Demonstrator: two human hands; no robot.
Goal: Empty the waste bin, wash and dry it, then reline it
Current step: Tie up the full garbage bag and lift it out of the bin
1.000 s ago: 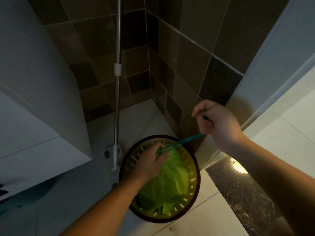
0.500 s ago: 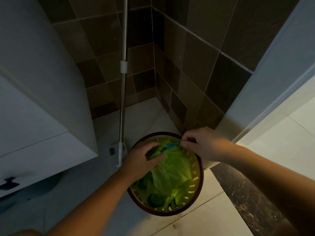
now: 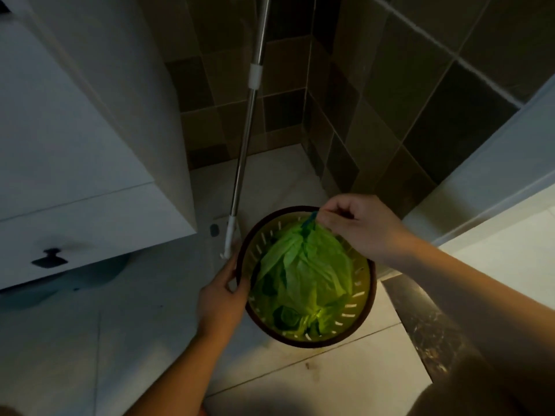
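Our left hand (image 3: 220, 298) has moved off the bag (image 3: 303, 274) and now grips the bin (image 3: 365, 313) rim at 9 o'clock. Our right hand (image 3: 360, 226) pinches the tied bag top at 12 o'clock. We think the bag can lift out now.

Metal mop pole (image 3: 244, 151) leaning in tiled corner — white cabinet (image 3: 75, 145) left, probably vanity.

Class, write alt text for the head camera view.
A right hand pinches the gathered top of a green bin bag inside a round slotted waste bin, while the left hand grips its rim, beside a mop pole.
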